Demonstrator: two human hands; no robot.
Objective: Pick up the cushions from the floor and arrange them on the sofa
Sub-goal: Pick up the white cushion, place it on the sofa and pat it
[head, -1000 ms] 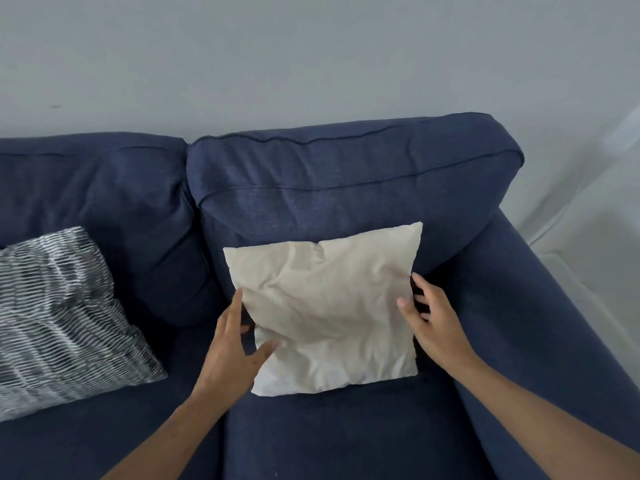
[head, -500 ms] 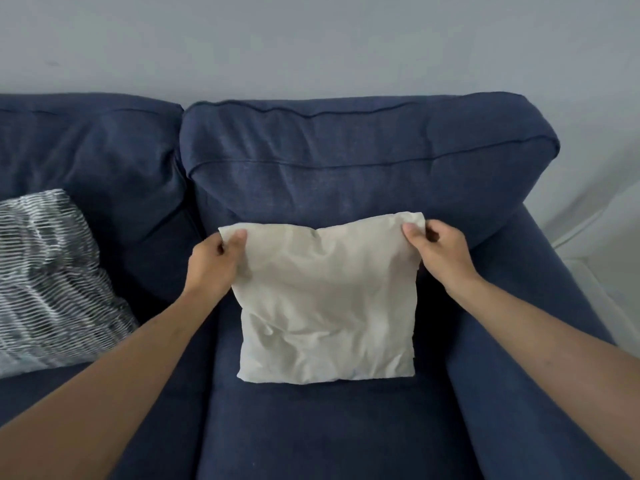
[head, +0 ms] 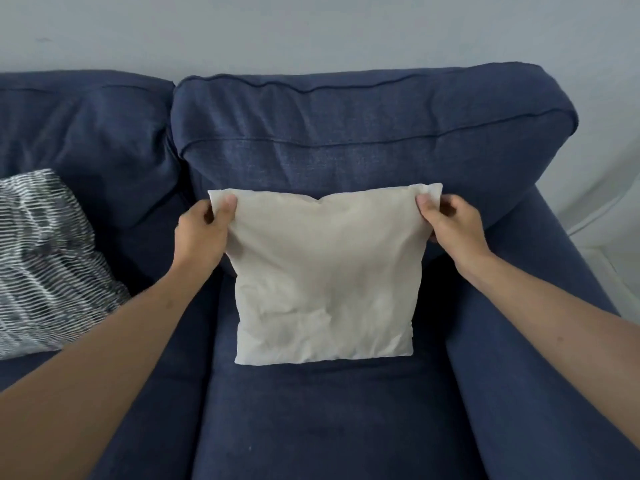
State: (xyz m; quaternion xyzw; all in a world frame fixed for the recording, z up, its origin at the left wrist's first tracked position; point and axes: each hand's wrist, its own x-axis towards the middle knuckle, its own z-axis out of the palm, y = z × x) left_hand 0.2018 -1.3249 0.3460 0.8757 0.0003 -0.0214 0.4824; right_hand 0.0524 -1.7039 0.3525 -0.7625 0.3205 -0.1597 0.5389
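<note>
A plain cream cushion [head: 325, 275] stands upright on the right seat of the dark blue sofa [head: 346, 420], leaning against the back cushion. My left hand [head: 202, 233] pinches its top left corner. My right hand [head: 450, 226] pinches its top right corner. The cushion's top edge is stretched flat between both hands and its bottom edge rests on the seat. A black-and-white striped cushion [head: 45, 265] lies on the left seat, partly cut off by the frame's edge.
The sofa's right armrest [head: 554, 341] runs along the right side. A pale wall [head: 311, 29] rises behind the sofa. A strip of light floor and skirting [head: 616, 244] shows at the far right.
My hands went from the cushion's lower sides up to its top corners and gripped them. The cushion's crumpled face has been pulled smoother and it stands straighter.
</note>
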